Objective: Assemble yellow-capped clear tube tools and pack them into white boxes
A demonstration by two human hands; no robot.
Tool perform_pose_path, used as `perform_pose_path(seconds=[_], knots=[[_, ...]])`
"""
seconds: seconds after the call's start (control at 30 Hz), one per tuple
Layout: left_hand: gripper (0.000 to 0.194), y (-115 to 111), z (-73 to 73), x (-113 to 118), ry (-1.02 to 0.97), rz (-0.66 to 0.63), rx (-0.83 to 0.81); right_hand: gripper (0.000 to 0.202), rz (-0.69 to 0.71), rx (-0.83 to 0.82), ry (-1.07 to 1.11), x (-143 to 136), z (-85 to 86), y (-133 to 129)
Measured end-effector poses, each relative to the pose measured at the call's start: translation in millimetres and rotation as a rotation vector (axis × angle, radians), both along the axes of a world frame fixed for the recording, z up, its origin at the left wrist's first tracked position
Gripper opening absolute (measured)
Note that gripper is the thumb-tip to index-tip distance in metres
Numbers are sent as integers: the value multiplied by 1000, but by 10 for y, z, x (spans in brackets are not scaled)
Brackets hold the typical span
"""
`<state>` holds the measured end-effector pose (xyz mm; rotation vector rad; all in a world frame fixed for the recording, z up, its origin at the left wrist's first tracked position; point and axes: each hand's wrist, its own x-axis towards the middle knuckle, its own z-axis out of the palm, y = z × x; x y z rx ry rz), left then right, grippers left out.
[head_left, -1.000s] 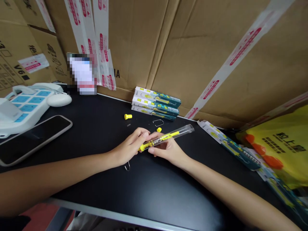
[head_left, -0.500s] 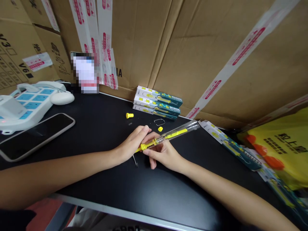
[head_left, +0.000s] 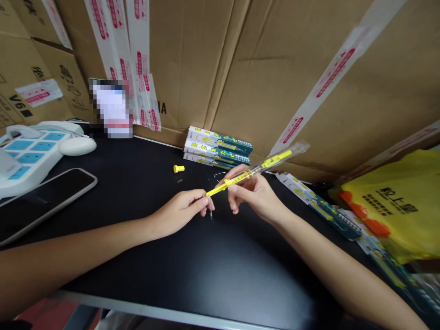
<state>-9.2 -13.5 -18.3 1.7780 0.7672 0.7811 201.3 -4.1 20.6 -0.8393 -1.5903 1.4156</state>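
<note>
My right hand (head_left: pixel 263 197) grips a spring scale (head_left: pixel 275 160), a clear tube with a yellow inner part, near its yellow collar. The scale tilts, its far end raised to the right. My left hand (head_left: pixel 182 211) pinches the lower end of the yellow rod (head_left: pixel 217 189) that sticks out of the tube. From that end a small metal hook (head_left: pixel 211 211) hangs down. Beyond my left hand lie a yellow plug (head_left: pixel 178 168) and a small loose spring (head_left: pixel 179 180). A bent wire loop (head_left: pixel 218 175) is partly hidden behind my right hand.
Several printed boxes (head_left: pixel 216 149) are stacked at the back against cardboard. More boxes (head_left: pixel 318 206) lie on the right beside a yellow bag (head_left: pixel 398 201). On the left are a phone (head_left: pixel 48 201), a power strip (head_left: pixel 37 146) and a white oval device (head_left: pixel 77 146). A blurred-out object (head_left: pixel 112 109) leans behind.
My right hand has risen with the scale, whose far end now points higher. More of the yellow rod shows, with my left hand at its end. The small yellow cap is now hidden.
</note>
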Motion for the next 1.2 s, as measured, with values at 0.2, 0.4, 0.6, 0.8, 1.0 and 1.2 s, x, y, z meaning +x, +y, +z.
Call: perform_pose_path(seconds=[0.2, 0.4, 0.6, 0.8, 1.0, 1.2], knots=[[29, -66, 13, 14, -23, -66, -20, 29, 95, -59, -36, -114, -79, -98], [35, -53, -36, 29, -100, -71, -44, 30, 29, 10, -73, -96, -52, -90], [29, -18, -44, 51, -176, -68, -25, 24, 104, 129, -84, -109, -82, -106], [28, -42, -31, 64, -278, -149, -385, 22, 112, 171, -176, -83, -127, -86], [43, -89, -80, 101, -253, -111, -615, 20, 112, 228, -238, -109, -185, -67], [51, -88, -178, 133, -286, -69, -587, 21, 176, 94, -181, -179, -241, -121]])
